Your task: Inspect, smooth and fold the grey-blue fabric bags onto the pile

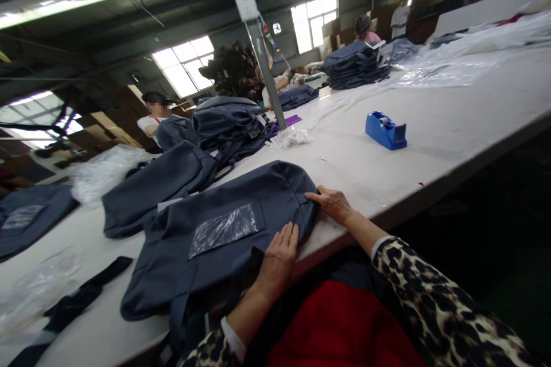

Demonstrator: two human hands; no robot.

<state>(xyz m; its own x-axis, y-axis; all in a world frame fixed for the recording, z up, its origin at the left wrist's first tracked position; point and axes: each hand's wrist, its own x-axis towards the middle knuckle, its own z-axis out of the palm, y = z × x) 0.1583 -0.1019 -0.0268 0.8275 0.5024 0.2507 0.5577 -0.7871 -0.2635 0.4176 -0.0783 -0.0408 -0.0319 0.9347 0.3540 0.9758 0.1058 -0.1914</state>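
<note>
Taking the red garment on the person's front as landmark, the left hand is beyond it and to its left, palm down, its fingers almost straight and close together. The left forearm slants in from the garment's left side. The right hand reaches farther beyond the garment, index finger extended leftward, its other fingers partly hidden. The right forearm angles inward from the garment's right. Pale cuffs edge both leopard-print sleeves, leaving the wrists bare.

Leopard-print sleeves with pale cuffs, plus red garment.
</note>
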